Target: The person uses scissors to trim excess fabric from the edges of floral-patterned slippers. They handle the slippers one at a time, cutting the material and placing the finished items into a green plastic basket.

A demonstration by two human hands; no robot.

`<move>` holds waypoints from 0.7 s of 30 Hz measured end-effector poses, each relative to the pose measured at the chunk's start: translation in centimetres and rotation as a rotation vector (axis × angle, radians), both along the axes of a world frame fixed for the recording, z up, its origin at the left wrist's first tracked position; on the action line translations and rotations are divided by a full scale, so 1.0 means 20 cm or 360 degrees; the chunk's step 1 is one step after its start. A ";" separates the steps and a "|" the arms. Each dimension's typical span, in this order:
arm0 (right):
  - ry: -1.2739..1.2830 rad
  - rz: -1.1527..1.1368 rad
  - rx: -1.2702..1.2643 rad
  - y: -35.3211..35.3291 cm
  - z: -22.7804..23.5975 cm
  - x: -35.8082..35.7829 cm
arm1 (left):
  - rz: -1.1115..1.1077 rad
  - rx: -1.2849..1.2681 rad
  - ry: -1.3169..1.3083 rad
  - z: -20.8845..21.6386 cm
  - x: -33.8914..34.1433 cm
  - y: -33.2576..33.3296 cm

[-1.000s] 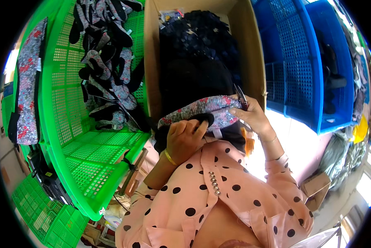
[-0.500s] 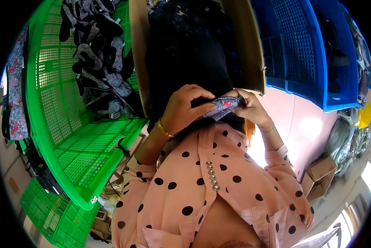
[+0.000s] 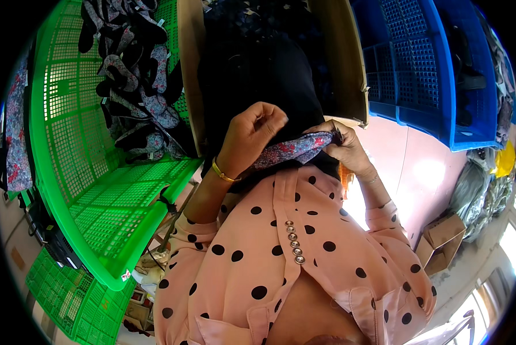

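Note:
A floral fabric piece [image 3: 289, 150] in blue-grey and red lies across my lap, just below my chest. Its right end, where a dark edge shows, is gripped by my right hand [image 3: 347, 146]. My left hand [image 3: 251, 133] is lifted over the left part of the piece, its thumb and fingers curled together in a pinch. Whatever sits between those fingertips, if anything, is too small to make out. The fabric's left end is partly hidden behind my left hand and wrist.
To the left stands a green plastic crate [image 3: 117, 192] with many floral and black fabric pieces [image 3: 137, 86] heaped at its far end. A cardboard box [image 3: 355, 69] with dark contents is ahead. Blue crates [image 3: 413, 63] stand at the right, a small carton [image 3: 442, 244] below them.
My left hand has let go of the fabric piece and risen a little, fingers curling together. More of the floral surface now shows. My right hand keeps its hold in nearly the same place.

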State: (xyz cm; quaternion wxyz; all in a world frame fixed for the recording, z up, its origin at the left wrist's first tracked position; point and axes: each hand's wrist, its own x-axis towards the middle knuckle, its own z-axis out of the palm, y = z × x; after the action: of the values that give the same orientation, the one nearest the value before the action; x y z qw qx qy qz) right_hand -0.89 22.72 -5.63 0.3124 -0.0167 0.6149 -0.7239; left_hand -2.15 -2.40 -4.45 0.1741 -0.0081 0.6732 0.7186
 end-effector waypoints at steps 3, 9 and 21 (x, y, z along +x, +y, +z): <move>-0.0003 -0.0010 0.0024 0.01 -0.02 0.01 | -0.0246 -0.0299 0.0343 0.07 0.00 0.00; 0.0054 -0.0009 0.0206 0.01 -0.06 0.03 | -0.0122 -0.0605 0.0816 -0.02 0.05 0.08; 0.0737 -0.0010 0.0989 0.04 0.07 0.00 | 0.0031 -0.0555 0.0549 -0.07 0.02 0.11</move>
State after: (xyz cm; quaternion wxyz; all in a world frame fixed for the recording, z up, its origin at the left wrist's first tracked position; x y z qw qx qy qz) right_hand -0.82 23.49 -4.24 0.1532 -0.0824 0.8593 -0.4810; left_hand -1.76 -0.22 -5.84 0.0456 0.0783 0.8068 0.5838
